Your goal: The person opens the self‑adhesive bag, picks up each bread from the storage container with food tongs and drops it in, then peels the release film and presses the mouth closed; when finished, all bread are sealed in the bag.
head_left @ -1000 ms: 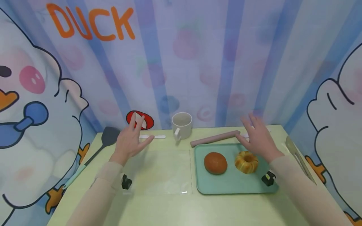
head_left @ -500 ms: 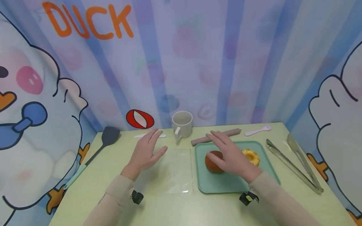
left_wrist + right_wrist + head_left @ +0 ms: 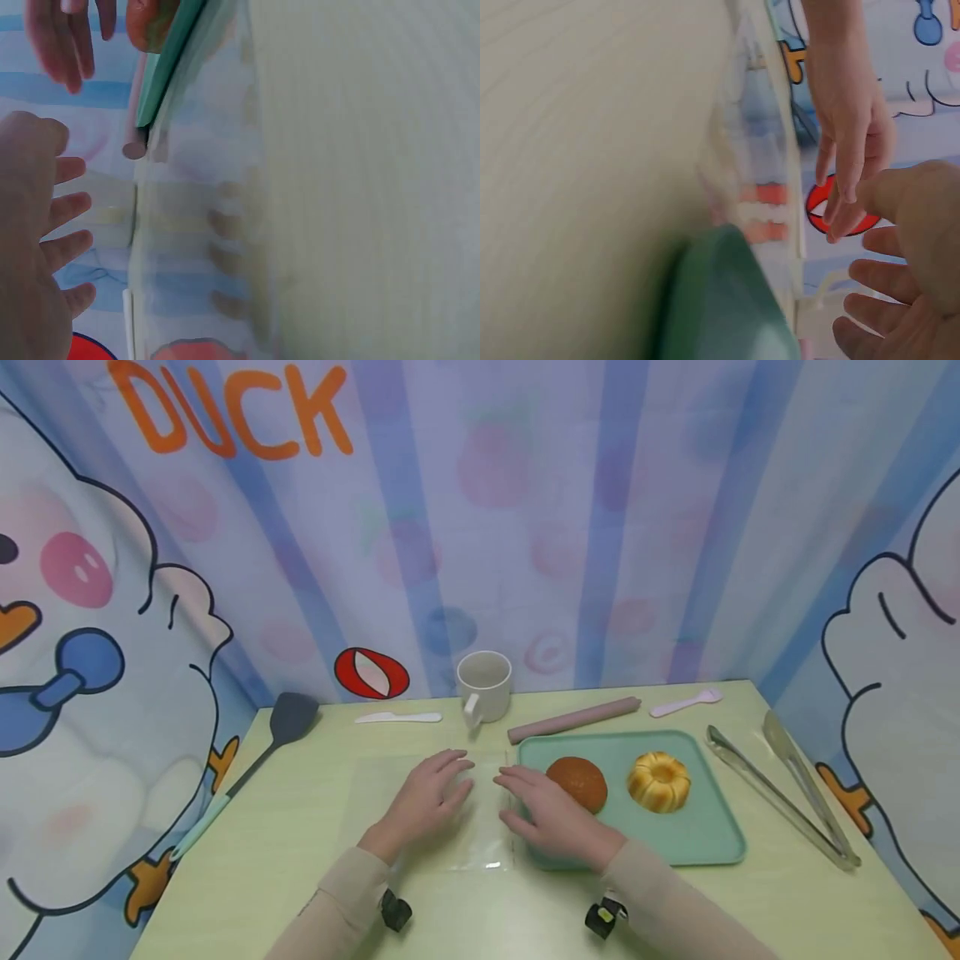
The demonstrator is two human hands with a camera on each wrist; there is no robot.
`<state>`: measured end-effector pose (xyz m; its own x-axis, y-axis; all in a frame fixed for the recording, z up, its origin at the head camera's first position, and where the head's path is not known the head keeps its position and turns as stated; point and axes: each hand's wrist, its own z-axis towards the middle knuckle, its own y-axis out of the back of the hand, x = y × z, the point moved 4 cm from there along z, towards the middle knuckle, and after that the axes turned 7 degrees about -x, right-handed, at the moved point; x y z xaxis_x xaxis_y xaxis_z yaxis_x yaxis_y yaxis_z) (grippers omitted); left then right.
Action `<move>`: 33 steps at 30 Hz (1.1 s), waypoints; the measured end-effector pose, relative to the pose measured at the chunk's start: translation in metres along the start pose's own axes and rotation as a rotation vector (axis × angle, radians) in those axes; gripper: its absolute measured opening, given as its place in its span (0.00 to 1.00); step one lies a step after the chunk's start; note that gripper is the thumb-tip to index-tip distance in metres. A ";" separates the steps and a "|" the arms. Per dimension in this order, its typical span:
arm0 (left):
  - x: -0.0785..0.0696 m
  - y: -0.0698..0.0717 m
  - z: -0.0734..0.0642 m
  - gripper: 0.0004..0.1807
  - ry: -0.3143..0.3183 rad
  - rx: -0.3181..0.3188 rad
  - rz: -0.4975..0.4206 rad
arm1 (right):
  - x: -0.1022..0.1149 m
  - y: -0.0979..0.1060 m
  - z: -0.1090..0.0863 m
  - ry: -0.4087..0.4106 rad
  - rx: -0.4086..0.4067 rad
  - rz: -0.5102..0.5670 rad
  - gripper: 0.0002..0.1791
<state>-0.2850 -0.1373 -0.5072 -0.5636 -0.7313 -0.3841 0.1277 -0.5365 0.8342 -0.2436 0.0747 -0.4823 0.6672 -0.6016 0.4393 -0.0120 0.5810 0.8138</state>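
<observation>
In the head view my left hand (image 3: 423,802) hovers over a clear plastic sheet (image 3: 480,847), fingers loosely bent and nothing in them. Facing it, my right hand (image 3: 558,818) hangs over the left edge of a green tray (image 3: 697,843), also holding nothing. A brown round bun (image 3: 585,781), partly hidden behind the right hand, lies on that tray. To its right sits a golden ring-shaped cake (image 3: 658,782). Both wrist views show the hands raised above the table with a gap between them.
Behind the sheet stand a white mug (image 3: 486,685) and a white plastic knife (image 3: 399,717). A mauve rod (image 3: 573,720) and a pink fork (image 3: 686,702) lie behind the tray. Metal tongs (image 3: 787,802) are at the right, a grey spatula (image 3: 288,722) at the left.
Both hands have moved inward and nearer each other, the right one from over the cake and bun to the tray's left edge. The cake, fork and tongs are now uncovered.
</observation>
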 end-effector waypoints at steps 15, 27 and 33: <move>0.003 -0.028 -0.017 0.25 -0.027 0.132 -0.007 | -0.011 -0.038 -0.004 -0.011 0.098 -0.151 0.21; 0.008 -0.027 -0.014 0.15 -0.053 0.072 0.011 | -0.013 -0.043 -0.004 -0.006 0.090 -0.185 0.16; 0.012 -0.027 -0.012 0.07 -0.096 -0.008 0.038 | -0.012 -0.041 -0.004 0.015 0.097 -0.176 0.18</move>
<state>-0.2851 -0.1363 -0.5389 -0.6335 -0.7077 -0.3126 0.1564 -0.5129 0.8441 -0.2482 0.0597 -0.5226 0.6763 -0.6804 0.2823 0.0342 0.4118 0.9106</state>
